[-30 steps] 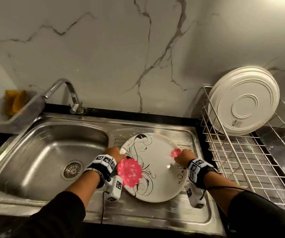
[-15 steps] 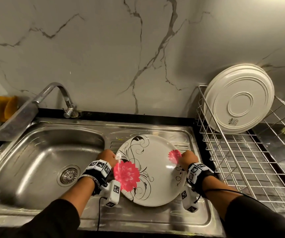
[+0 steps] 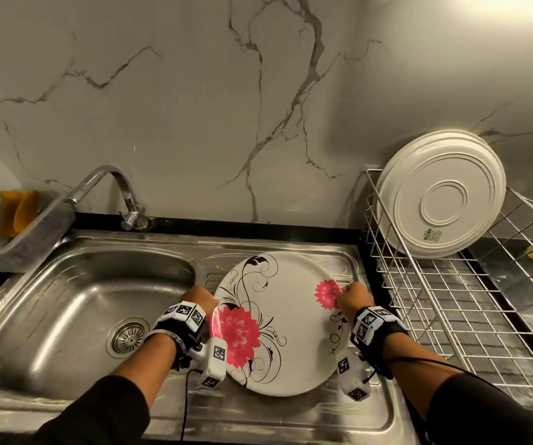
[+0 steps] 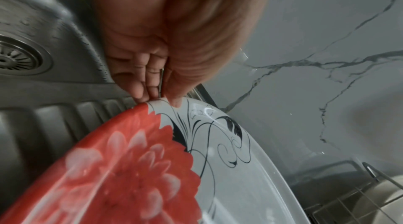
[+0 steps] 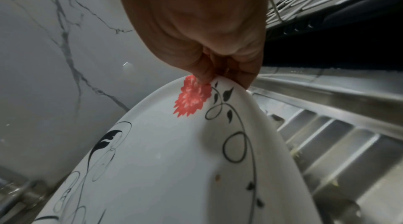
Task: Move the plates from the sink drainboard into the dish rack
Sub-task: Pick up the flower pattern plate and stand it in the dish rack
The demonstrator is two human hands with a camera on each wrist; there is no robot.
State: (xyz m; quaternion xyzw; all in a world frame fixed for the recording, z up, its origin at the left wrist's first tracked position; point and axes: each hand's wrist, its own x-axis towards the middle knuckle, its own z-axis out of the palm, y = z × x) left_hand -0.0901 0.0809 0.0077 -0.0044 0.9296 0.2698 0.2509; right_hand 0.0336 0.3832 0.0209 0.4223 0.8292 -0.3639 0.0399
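A white plate with red flowers and black swirls [image 3: 287, 319] is held face up just above the ribbed drainboard [image 3: 348, 409]. My left hand [image 3: 199, 298] pinches its left rim, thumb on top and fingers beneath [image 4: 150, 88]. My right hand [image 3: 353, 298] pinches the right rim by the small red flower [image 5: 191, 100], thumb on top. The plate [image 4: 229, 167] tilts slightly; its near edge hangs over the drainboard. The wire dish rack [image 3: 444, 316] stands to the right, with plain white plates [image 3: 441, 194] leaning upright at its back.
The steel sink basin [image 3: 75, 303] with its drain lies to the left, the tap [image 3: 111, 191] behind it. A marble wall rises at the back. A yellow sponge [image 3: 18, 210] sits at the far left. The rack's front rows hold nothing.
Both hands have kept their grip on the flowered plate and lifted it slightly off the drainboard; the view has shifted a little to the left and down.
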